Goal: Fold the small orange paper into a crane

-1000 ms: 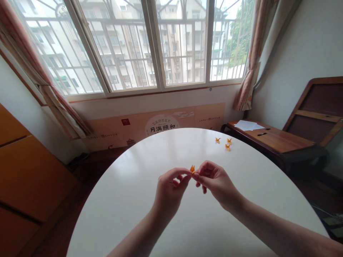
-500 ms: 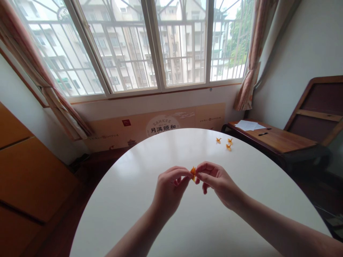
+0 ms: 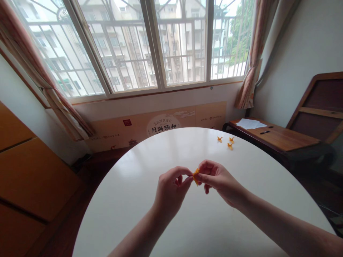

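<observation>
Window [image 3: 182, 43] beyond round white table [image 3: 128, 207]; wooden chair [image 3: 278, 134] at right.

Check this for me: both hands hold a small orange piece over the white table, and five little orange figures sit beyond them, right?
Not five: three little orange figures sit there, as the head view shows. The rest is right.
</observation>
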A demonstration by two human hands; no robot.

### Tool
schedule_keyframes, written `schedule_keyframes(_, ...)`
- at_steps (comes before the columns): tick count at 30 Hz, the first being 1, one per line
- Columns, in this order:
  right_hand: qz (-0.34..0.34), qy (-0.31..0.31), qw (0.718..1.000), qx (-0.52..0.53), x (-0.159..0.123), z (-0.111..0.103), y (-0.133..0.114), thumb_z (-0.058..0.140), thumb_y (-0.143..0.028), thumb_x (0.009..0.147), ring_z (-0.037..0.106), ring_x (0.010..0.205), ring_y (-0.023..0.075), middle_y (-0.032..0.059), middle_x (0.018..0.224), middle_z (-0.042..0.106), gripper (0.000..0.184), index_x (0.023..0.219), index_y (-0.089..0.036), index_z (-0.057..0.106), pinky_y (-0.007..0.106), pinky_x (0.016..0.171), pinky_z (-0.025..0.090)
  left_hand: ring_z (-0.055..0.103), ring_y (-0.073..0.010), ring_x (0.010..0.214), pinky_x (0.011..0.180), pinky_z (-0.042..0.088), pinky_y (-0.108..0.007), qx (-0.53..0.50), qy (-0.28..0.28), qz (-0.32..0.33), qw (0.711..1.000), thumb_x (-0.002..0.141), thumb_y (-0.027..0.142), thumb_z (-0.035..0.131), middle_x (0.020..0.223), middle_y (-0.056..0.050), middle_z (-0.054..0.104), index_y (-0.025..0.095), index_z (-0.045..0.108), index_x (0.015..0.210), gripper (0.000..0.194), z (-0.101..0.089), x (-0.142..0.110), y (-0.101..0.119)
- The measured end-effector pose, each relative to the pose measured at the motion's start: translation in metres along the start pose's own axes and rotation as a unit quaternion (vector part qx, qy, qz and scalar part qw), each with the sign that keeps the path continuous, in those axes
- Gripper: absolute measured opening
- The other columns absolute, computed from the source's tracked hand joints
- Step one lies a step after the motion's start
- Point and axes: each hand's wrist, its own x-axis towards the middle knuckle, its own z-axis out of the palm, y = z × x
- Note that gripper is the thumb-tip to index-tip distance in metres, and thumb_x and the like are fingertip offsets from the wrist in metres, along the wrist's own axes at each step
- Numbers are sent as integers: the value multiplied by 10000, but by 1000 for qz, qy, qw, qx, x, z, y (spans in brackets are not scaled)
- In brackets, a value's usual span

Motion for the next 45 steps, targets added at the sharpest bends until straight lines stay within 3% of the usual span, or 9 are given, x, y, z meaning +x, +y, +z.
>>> schedule_keyframes(6, -45, 8, 999, -17, 1, -2, 4, 831, -366, 755, 578, 629, 125, 19, 711, 652, 325, 830, -161, 590, 165, 435, 443, 523, -99, 577, 489, 402, -170, -85, -10, -68, 994, 754, 174, 705, 697, -18, 680, 161, 709, 750, 14, 1, 4, 2)
schedule_keyframes(11, -88, 33, 993, -67, 0, -4, 7, 825, -331, 759, 613, 662, 145, 28, 797, 688, 305, 893, -182, 595, 176, 435, 456, 483, -97, 527, 425, 384, -182, -158, -64, -166, 971, 803, 352, 698, 745, -44, 681, 148, 731, 893, 226, -1, 6, 1)
schedule_keyframes(14, -94, 54, 990, -95, -3, -1, 4, 832, -351, 745, 613, 638, 135, 22, 777, 686, 325, 867, -184, 582, 170, 436, 443, 445, -85, 463, 394, 365, -188, -145, -98, -199, 964, 819, 450, 687, 669, -34, 650, 132, 741, 865, 325, -3, 6, 0)
schedule_keyframes(23, -118, 84, 980, -135, -4, 3, 1, 818, -426, 743, 631, 648, 136, 33, 771, 687, 358, 811, -181, 565, 181, 460, 419, 461, -96, 467, 421, 365, -194, -42, -86, -143, 985, 845, 382, 664, 644, -32, 683, 156, 765, 779, 257, -2, 6, 3)
schedule_keyframes(31, -63, 39, 992, -101, -1, -3, 6, 714, -489, 838, 666, 771, 201, 88, 863, 710, 382, 1029, -166, 642, 205, 464, 468, 490, -107, 488, 441, 378, -196, -20, -70, -118, 990, 880, 377, 612, 652, -31, 676, 160, 729, 741, 283, -3, 6, 3)
schedule_keyframes(38, -57, -13, 988, -146, -1, -2, 5, 674, -437, 860, 560, 653, 131, 50, 773, 647, 295, 846, -142, 678, 189, 462, 449, 507, -111, 520, 446, 372, -192, -20, -72, -99, 992, 872, 341, 616, 666, -36, 683, 153, 730, 743, 255, -2, 4, 2)
schedule_keyframes(42, -64, 5, 981, -185, -3, -1, 3, 641, -372, 861, 516, 593, 110, 39, 736, 637, 244, 802, -138, 676, 190, 456, 429, 521, -117, 541, 450, 383, -191, -41, -82, -112, 989, 853, 325, 645, 654, -33, 674, 155, 738, 747, 221, 0, 5, 1)
schedule_keyframes(45, -76, 30, 974, -210, -4, 0, 3, 622, -340, 855, 518, 588, 112, 37, 716, 639, 217, 779, -142, 671, 196, 469, 426, 555, -129, 584, 461, 395, -190, -37, -55, -115, 991, 830, 320, 673, 669, -33, 676, 156, 706, 723, 199, 1, 5, 0)
